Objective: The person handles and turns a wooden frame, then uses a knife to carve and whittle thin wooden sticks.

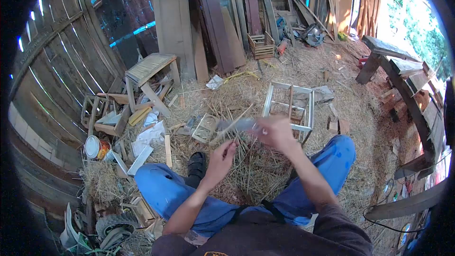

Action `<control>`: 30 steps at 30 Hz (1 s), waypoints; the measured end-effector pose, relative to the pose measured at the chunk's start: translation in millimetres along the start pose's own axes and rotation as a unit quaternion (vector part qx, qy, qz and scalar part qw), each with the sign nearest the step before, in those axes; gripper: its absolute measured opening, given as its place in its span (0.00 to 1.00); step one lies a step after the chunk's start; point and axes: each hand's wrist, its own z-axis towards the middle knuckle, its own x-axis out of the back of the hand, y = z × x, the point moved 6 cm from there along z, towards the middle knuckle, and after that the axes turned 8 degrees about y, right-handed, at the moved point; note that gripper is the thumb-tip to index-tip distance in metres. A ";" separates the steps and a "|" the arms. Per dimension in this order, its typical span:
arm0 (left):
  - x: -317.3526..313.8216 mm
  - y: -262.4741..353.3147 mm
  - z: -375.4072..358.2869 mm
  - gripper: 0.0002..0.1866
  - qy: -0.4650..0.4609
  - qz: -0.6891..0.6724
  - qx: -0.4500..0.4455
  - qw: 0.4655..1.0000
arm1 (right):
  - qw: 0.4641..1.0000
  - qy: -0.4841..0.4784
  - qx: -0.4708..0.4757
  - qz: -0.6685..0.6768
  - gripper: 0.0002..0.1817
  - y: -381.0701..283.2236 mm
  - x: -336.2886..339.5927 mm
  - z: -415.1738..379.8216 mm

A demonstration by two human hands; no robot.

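My right hand (276, 135) is closed around the end of a flat grey blade (234, 124), smeared by motion, that points left. Lower and to the left, my left hand (220, 161) is closed, thumb and fingertips pinched just below the blade; I cannot tell what they hold. A pale thin stick (244, 114) runs slantwise past the blade, above the left fingertips. Beneath both hands, cut straw and thin strips (251, 170) lie heaped between my knees.
A white wooden frame (311, 109) stands ahead right, near a small frame (204, 128). Further off are a slatted crate (261, 46) and leaning boards (171, 23). At left stand a wooden stool (150, 68) and a paint can (96, 148); a heavy wooden bench (407, 85) is at right.
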 end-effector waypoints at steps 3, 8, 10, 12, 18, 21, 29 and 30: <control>-7.2 7.6 2.8 0.14 -0.015 0.000 -0.004 1.000 | 0.999 0.015 -0.049 0.000 0.14 38.2 13.9 16.7; -9.1 -7.3 2.1 0.14 -0.010 0.033 0.016 0.999 | 0.979 -0.024 -0.185 0.080 0.22 34.7 -11.4 -3.7; -9.3 -6.3 3.0 0.15 -0.003 -0.007 0.012 1.000 | 0.933 -0.111 -0.280 0.198 0.24 42.0 -29.8 -10.2; -10.7 -7.7 4.8 0.15 0.004 -0.018 -0.002 1.000 | 0.940 -0.118 -0.223 0.230 0.23 28.1 -35.6 -16.8; -3.9 5.4 0.4 0.14 0.002 0.040 -0.040 0.998 | 0.998 -0.058 0.029 0.026 0.18 -1.9 -2.2 -0.7; -5.5 16.0 1.6 0.14 -0.042 0.074 -0.009 0.996 | 0.992 -0.036 -0.077 -0.094 0.17 26.8 6.9 14.7; -5.2 7.7 -1.3 0.15 -0.047 0.064 -0.011 0.997 | 0.975 0.005 -0.217 -0.053 0.13 12.0 -0.3 0.2; -4.1 12.3 0.8 0.16 -0.041 0.079 -0.030 0.996 | 0.983 0.038 -0.171 -0.049 0.13 6.3 2.5 4.3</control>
